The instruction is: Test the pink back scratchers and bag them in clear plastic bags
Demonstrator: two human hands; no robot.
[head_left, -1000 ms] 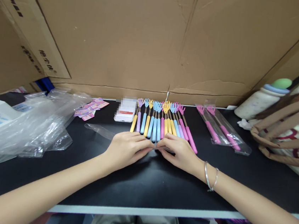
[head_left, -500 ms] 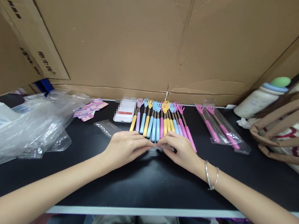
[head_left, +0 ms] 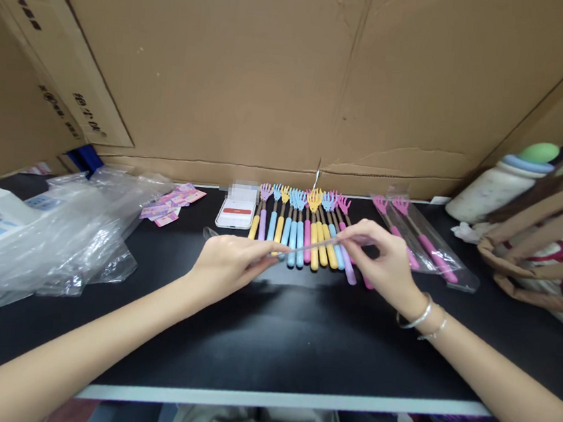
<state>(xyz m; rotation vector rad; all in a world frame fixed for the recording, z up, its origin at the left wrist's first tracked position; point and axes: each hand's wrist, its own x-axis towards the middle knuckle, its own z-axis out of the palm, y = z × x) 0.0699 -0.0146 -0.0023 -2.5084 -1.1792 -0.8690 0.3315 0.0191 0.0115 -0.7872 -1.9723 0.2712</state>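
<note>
My left hand point(head_left: 231, 259) pinches one end of a clear plastic bag point(head_left: 314, 245), fingers closed, in front of the row of back scratchers. The bag's edge stretches as a thin line to my right hand point(head_left: 380, 255), whose thumb and fingers pinch the other end a little higher. Behind the bag lie several back scratchers point(head_left: 316, 241) side by side, with claw-shaped heads pointing away and yellow, blue, purple and pink handles. My right hand partly covers the pink ones. Part of another clear bag point(head_left: 210, 233) shows behind my left hand.
Two pink back scratchers point(head_left: 432, 254) lie in clear bags at the right, near a white bottle point(head_left: 498, 187) and a fabric bag point(head_left: 543, 258). A phone point(head_left: 235, 213), pink cards point(head_left: 171, 203) and a heap of plastic bags point(head_left: 72, 236) are leftward. Cardboard point(head_left: 236, 72) stands behind.
My right hand has moved right and slightly up, away from my left. The plastic bag's edge now spans the gap between them. My left hand has shifted only slightly.
</note>
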